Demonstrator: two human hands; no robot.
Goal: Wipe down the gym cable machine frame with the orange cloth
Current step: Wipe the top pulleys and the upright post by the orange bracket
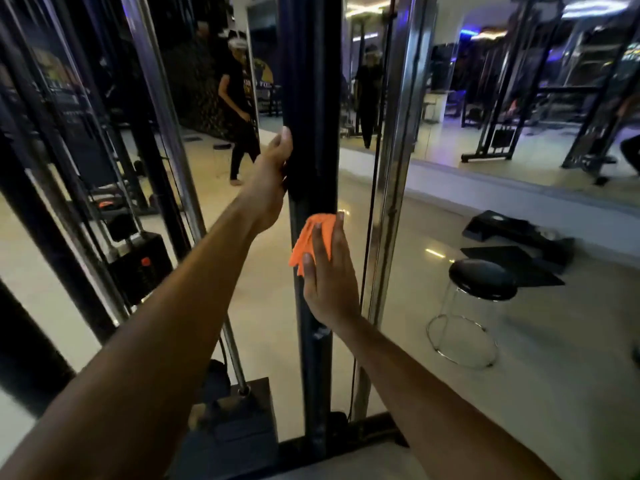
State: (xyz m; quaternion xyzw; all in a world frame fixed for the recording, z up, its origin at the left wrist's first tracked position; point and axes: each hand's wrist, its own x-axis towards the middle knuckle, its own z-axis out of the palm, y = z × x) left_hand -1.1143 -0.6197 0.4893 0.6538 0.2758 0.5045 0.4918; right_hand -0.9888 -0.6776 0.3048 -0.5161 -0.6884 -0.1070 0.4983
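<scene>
**Cloth flat on the post, left hand bracing above**

Mirrors are lining the far wall of a dim gym, and pale glossy floor (450,393) is running under racks, a step platform and a black stool (483,278) to the right.

Head view: the black post (311,98) of the cable machine frame is standing upright in the middle, its long axis running top to bottom. The right hand (329,282) is pressing the orange cloth (311,237) flat against the post at mid-height, fingers (320,244) straight and released rather than clenched; the cloth is showing above and left of the fingertips. The left hand (270,178) is sitting higher on the post's left edge, thumb up along the edge, fingers hidden behind, so I cannot tell whether it is grasping. The right hand is the nearer one to the cloth. A chrome rail (398,168) is standing just right of the post. Bare post is lying both above and below the cloth, so the coming stroke should probably be following the post's length.

No brand or label is readable; print on a reflected shirt is too blurred.
</scene>
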